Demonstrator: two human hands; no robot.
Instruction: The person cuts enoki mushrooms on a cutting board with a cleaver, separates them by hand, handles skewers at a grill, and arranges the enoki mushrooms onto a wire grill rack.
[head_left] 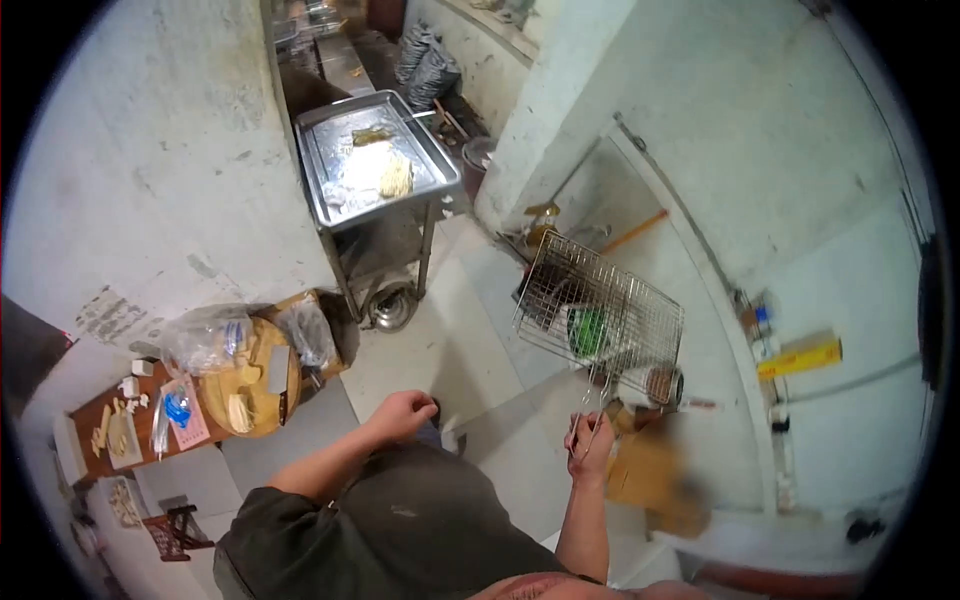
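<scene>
In my right hand (pixel 590 445) are the handles of a wire grill basket (pixel 600 310), closed around them. The basket is held out in front to the right, over the floor, and a green item shows through its mesh. My left hand (pixel 405 415) is in front of my body, its fingers curled in; whether anything small is inside is hidden. Further ahead, a metal tray (pixel 440 170) rests on a stand. On it lie a pale bundle of strands (pixel 396 178) and a greenish-brown piece (pixel 371 136).
At the left, a round wooden board (pixel 225 400) with a cleaver (pixel 279 372) sits on a low table. A metal bowl (pixel 391 306) is under the stand. Cardboard (pixel 640 465) stands beside my right hand. A yellow box (pixel 800 358) is further right.
</scene>
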